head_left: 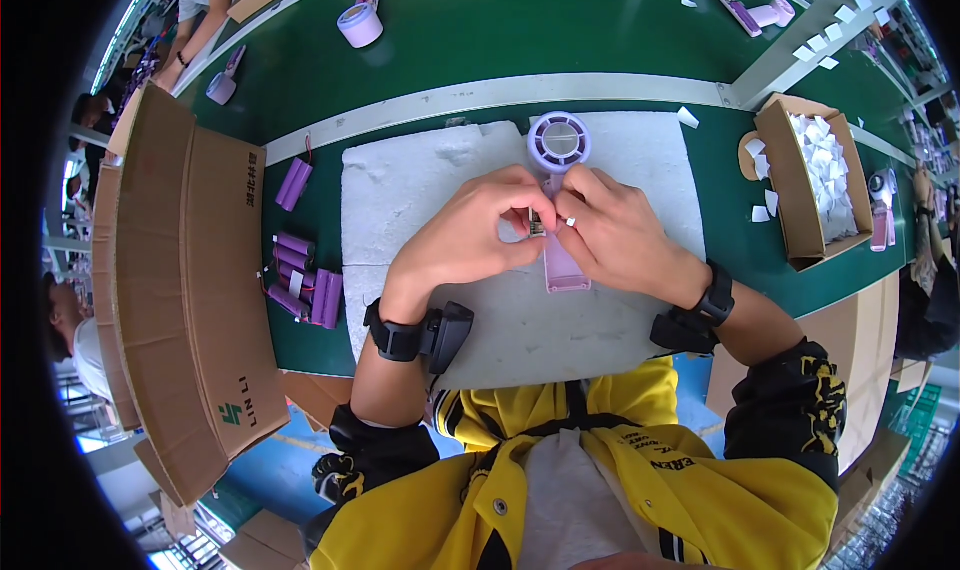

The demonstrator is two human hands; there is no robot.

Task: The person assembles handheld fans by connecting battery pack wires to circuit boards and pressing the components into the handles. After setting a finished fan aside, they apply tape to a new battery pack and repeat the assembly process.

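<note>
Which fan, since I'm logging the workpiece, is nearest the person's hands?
The fan on the white pad, beside the left hand and right hand; the other fans in view are off the pad.

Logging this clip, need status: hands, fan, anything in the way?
Left hand pinching small part; right hand beside it, at white bit. Fan lying on pad, partly hidden by hands. Nothing else blocking.

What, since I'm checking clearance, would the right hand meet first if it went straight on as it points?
Probably the left hand, whose fingertips lie just ahead of the right hand; exact depth between them is unclear.
</note>
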